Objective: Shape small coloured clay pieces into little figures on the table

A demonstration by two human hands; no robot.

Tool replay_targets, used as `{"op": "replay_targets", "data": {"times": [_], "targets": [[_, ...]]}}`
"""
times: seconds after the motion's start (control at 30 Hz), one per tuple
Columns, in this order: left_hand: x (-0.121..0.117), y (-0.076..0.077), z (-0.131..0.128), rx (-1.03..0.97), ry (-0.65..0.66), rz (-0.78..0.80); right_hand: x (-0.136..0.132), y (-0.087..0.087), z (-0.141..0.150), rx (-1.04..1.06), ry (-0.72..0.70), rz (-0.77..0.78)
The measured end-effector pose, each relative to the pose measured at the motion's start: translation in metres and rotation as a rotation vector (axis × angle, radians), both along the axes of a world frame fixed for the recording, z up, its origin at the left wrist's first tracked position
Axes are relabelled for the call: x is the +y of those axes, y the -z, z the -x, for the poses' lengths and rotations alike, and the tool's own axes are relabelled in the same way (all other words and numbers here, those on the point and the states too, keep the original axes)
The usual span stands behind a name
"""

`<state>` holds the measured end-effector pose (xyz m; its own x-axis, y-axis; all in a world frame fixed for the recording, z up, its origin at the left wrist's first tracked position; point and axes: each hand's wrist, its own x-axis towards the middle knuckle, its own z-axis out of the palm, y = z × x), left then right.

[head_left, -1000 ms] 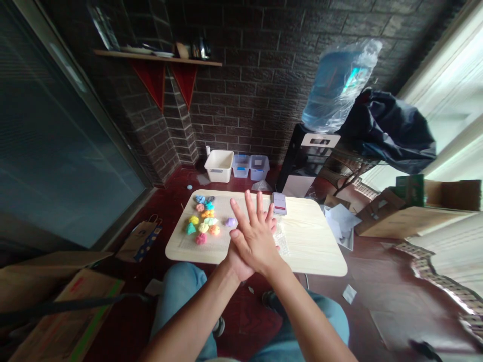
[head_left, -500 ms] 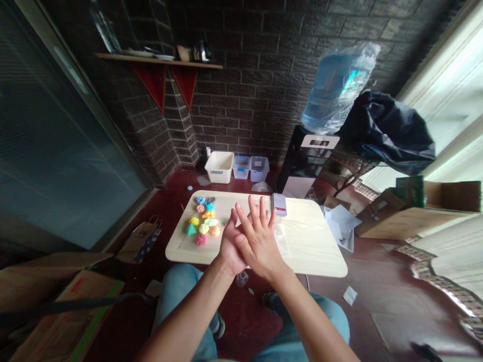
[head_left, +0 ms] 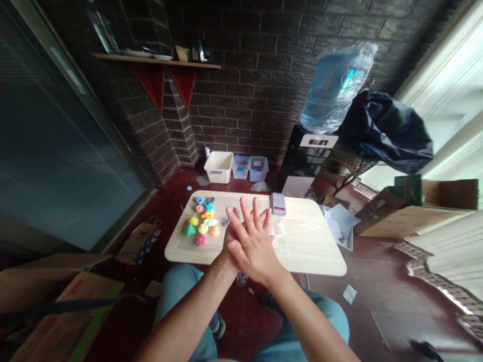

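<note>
My right hand point(head_left: 255, 250) lies across the top of my left hand point(head_left: 226, 257), palm toward palm, above the near part of a light wooden table point(head_left: 313, 236). The right fingers are stretched out and spread. Most of my left hand is covered; a few of its fingertips stick out on the right side, and it appears flat. Whatever may be between the palms is hidden. Left of the hands, several colourful soft lumps sit on the table, among them a pink lump point(head_left: 200, 240), a green lump point(head_left: 190, 230) and an orange lump point(head_left: 214, 231). A bit of purple point(head_left: 227, 222) shows just beside my left hand.
A phone point(head_left: 278, 203) lies near the table's far edge, with bubble wrap point(head_left: 279, 241) in front of it. Behind are a white bin point(head_left: 219, 173), clear plastic boxes point(head_left: 258, 173) and a water dispenser point(head_left: 307, 161). Cardboard boxes point(head_left: 411, 216) stand at right.
My right hand has slid up and left over my left hand, covering more of it. The left fingertips now show at the right side. The lumps and phone have stayed put.
</note>
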<state>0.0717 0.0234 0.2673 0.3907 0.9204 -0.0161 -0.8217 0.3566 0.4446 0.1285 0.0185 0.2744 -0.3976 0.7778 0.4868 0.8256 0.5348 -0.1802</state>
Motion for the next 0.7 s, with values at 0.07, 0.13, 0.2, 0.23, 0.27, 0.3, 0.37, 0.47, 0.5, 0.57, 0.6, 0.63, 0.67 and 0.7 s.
{"op": "replay_targets", "data": {"times": [0.07, 0.13, 0.2, 0.23, 0.27, 0.3, 0.37, 0.47, 0.5, 0.57, 0.6, 0.63, 0.67, 0.7], "targets": [[-0.004, 0.005, -0.008, -0.024, -0.023, 0.039, 0.0, -0.003, 0.005, 0.002, 0.003, -0.017], [-0.005, 0.008, -0.008, -0.05, 0.069, 0.075, 0.007, -0.006, 0.005, 0.024, 0.047, -0.012], [-0.004, 0.007, -0.002, -0.093, 0.148, 0.092, 0.015, -0.005, 0.0, 0.054, 0.093, 0.013], [-0.002, 0.006, 0.002, -0.124, 0.168, 0.095, 0.019, -0.004, -0.004, 0.071, 0.11, 0.028], [0.0, 0.005, 0.005, -0.156, 0.177, 0.098, 0.022, -0.002, -0.007, 0.09, 0.121, 0.04], [0.002, 0.004, 0.007, -0.183, 0.182, 0.103, 0.024, -0.001, -0.01, 0.109, 0.126, 0.051], [0.006, 0.005, 0.01, -0.23, 0.2, 0.143, 0.027, 0.003, -0.015, 0.168, 0.123, 0.076], [0.012, 0.011, 0.013, -0.263, 0.223, 0.277, 0.031, 0.007, -0.022, 0.357, 0.091, 0.141], [0.014, 0.013, 0.013, -0.266, 0.224, 0.318, 0.032, 0.007, -0.025, 0.443, 0.075, 0.162], [0.016, 0.016, 0.015, -0.271, 0.21, 0.355, 0.034, 0.007, -0.031, 0.594, 0.031, 0.189], [0.016, 0.017, 0.016, -0.272, 0.201, 0.358, 0.034, 0.007, -0.033, 0.639, 0.004, 0.197], [0.017, 0.017, 0.017, -0.27, 0.197, 0.358, 0.033, 0.007, -0.034, 0.659, -0.025, 0.203], [0.017, 0.016, 0.017, -0.266, 0.199, 0.353, 0.032, 0.006, -0.034, 0.654, -0.053, 0.206], [0.017, 0.014, 0.017, -0.259, 0.205, 0.34, 0.031, 0.005, -0.033, 0.629, -0.076, 0.205]]}}
